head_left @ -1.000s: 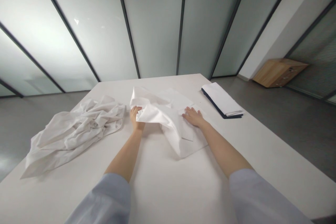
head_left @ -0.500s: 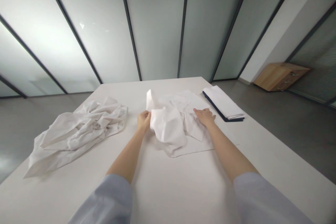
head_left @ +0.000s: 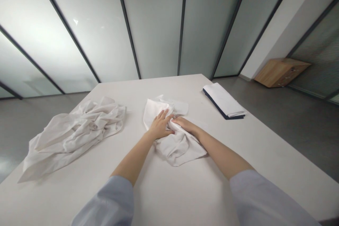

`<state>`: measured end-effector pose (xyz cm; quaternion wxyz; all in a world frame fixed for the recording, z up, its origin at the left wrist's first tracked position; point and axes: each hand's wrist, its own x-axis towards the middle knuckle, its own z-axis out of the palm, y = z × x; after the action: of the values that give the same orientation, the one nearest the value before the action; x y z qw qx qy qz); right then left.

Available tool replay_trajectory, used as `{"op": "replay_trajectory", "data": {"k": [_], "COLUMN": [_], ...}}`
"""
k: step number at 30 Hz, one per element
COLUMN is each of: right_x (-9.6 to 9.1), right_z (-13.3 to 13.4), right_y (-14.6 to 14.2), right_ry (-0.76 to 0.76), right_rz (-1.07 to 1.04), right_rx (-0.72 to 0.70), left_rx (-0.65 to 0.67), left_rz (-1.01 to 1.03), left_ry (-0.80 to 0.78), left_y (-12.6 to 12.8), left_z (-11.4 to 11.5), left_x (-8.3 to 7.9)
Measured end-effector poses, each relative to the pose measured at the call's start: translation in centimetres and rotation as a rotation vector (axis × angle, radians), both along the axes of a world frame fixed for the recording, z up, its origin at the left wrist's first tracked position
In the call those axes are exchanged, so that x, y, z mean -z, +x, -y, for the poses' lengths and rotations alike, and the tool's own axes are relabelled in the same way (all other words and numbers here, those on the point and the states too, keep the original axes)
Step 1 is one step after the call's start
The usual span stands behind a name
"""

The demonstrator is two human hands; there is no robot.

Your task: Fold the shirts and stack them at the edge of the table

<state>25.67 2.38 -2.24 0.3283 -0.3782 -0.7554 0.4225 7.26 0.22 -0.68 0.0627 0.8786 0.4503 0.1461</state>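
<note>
A crumpled white cloth [head_left: 180,148] lies bunched at the middle of the table, with its creased folds between and in front of my hands. My left hand [head_left: 160,127] rests palm down on top of it, fingers spread. From the right, my right hand [head_left: 186,125] pushes in against the bunched folds. Its fingers are together and curl into the fabric, their tips partly hidden by it. Both hands almost touch each other over the cloth.
A larger heap of rumpled white cloth [head_left: 76,134] lies on the left of the white table [head_left: 180,194]. Near the right edge a folded white cloth [head_left: 225,99] sits on a dark blue one [head_left: 215,104]. Beyond stand frosted glass panels [head_left: 156,24] and a wooden cabinet [head_left: 278,72].
My right hand has moved left, gathering the spread cloth into a smaller bunch. My left hand has let go of its raised edge and moved right onto the top.
</note>
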Motion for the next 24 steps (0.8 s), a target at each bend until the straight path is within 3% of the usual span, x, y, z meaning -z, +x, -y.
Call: {"op": "replay_trajectory", "data": {"k": [3,7,10,12,15,18,22,24], "right_x": [-0.5,-0.6,-0.1,0.4,0.8,0.9,0.9,1.0], "right_z": [-0.1,-1.0,-1.8,-2.2,-2.4,-2.3,-2.3,-2.4], "right_y": [1.0,4.6,7.4,8.4,8.5,8.0,7.9,8.0], "right_ry": [0.1,0.251,0.2,0.133,0.116,0.136,0.066,0.054], "right_rz": [-0.05,-0.228,-0.342,-0.401,-0.358,-0.264,-0.215,-0.176], "right_rx": [0.163,0.683,0.992,1.112,1.083,0.975,1.004,0.994], "left_rx": [-0.033,-0.15,-0.244,-0.297,-0.357,-0.461,-0.588,-0.679], "left_rz": [0.057,0.12,0.184,0.233,0.283,0.348,0.338,0.274], "left_ry": [0.017,0.054,0.087,0.137,0.28,0.493,0.774,0.825], "left_y": [-0.1,-0.4,-1.0,-1.7,-3.6,-6.6,-12.8,-16.8], "left_z": [-0.4,-1.0,-1.3,-1.2,-0.4,1.6,4.1,4.2], "left_x": [0.0,0.6,0.5,-0.5,-4.0,-9.4,-16.7,-18.7]}}
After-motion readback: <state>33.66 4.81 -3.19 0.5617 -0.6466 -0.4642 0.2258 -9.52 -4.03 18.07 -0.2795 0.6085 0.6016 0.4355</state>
